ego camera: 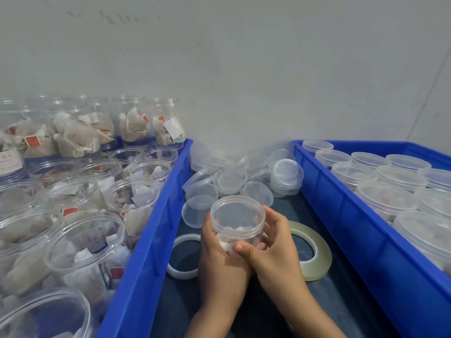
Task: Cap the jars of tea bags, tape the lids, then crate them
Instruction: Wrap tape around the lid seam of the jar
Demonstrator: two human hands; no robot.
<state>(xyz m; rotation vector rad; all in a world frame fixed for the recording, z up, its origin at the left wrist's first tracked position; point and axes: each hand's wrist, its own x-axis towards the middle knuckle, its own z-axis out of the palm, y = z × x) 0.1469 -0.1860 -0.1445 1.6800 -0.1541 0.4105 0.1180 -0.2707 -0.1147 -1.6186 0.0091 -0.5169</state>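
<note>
Two blue crates are seen: the left crate (146, 230), from seven to ten o'clock, is packed with open jars of tea bags (83, 250), and the right crate (341, 206), from two to four o'clock, is filled with capped jars (385, 201). Between them, at twelve o'clock, a heap of loose lids (244, 179) is piled on the dark table (346, 308). A roll of clear tape (314, 254) lies at three o'clock of the hands, and a white ring (181, 254) at nine.

At the centre a capped jar (238, 217) is held upright, the left hand (219, 259) curled round its side and the right hand (275, 245) wrapped round its front.

Capping is judged finished or nearly so; taping is due. The tape roll would have to be fetched by the right hand while the jar is steadied.
</note>
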